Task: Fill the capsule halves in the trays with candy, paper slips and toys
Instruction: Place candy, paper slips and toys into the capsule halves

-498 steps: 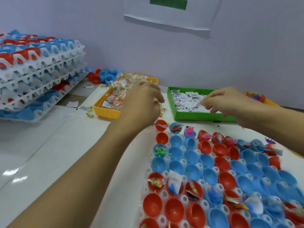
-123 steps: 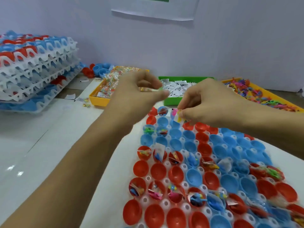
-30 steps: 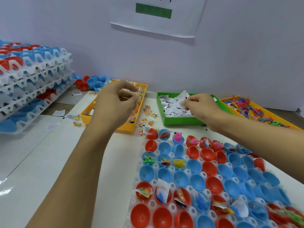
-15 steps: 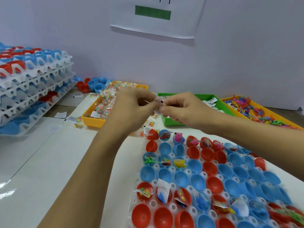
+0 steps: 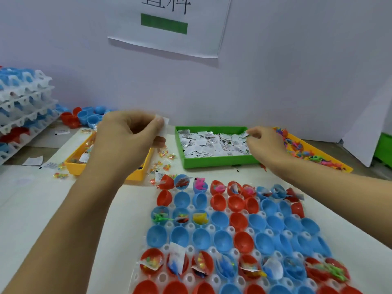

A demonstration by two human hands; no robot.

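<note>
A white tray [image 5: 186,279] of red and blue capsule halves lies in front of me; some halves hold toys, candy or slips, others are bare. My left hand [image 5: 125,139] hovers over the yellow candy bin [image 5: 137,172], pinching a white paper slip [image 5: 163,122] between thumb and fingers. My right hand [image 5: 265,143] reaches over the right side of the green bin [image 5: 212,162] of paper slips, fingertips pinched on a slip [image 5: 245,134]. The yellow bin of coloured toys [image 5: 331,160] sits right behind that hand.
Stacked white trays of capsule halves [image 5: 21,107] stand at the far left. Loose red and blue halves [image 5: 84,117] lie by the wall. Candy packets [image 5: 163,158] are scattered between the bins. A green box edge [image 5: 385,149] shows at the right.
My hands were together in front of the green bin half a second ago. They have parted: the left keeps a slip and lifts left, the right has gone back to the slip bin.
</note>
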